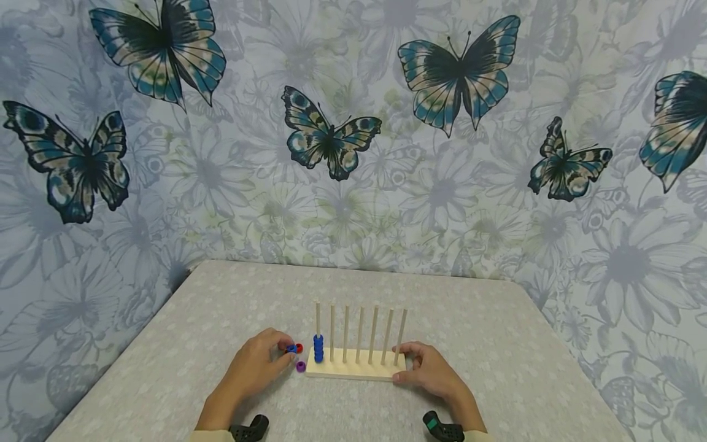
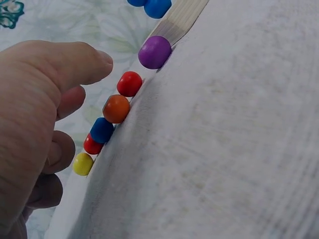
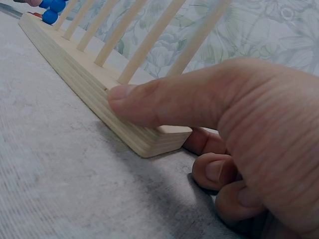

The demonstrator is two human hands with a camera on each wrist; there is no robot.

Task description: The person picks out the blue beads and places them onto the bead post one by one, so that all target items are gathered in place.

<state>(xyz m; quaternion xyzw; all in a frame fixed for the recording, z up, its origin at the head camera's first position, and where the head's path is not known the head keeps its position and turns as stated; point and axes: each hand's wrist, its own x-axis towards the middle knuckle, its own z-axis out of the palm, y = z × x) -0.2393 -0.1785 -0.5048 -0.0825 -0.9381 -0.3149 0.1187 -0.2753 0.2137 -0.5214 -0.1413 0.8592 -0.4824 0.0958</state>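
Note:
A wooden peg stand [image 1: 356, 369] with several upright pegs sits on the table. Several blue beads [image 1: 318, 348] are stacked on its leftmost peg. My right hand [image 1: 433, 368] grips the stand's right end, thumb [image 3: 144, 102] along the front edge and fingers behind. To the left of the stand, my left hand [image 1: 255, 363] hovers over loose beads with fingers bent, thumb apart from them. In the left wrist view a purple bead [image 2: 155, 52], a red bead [image 2: 129, 83], an orange bead [image 2: 116, 109], a blue bead [image 2: 102, 130] and a yellow bead [image 2: 83, 164] lie on the cloth.
A light patterned cloth covers the table [image 1: 469, 319]. Behind it rises a wall [image 1: 353, 227] papered with flowers and butterflies. Dark wrist devices, one on the left [image 1: 250, 428] and one on the right [image 1: 444, 426], sit near the cuffs.

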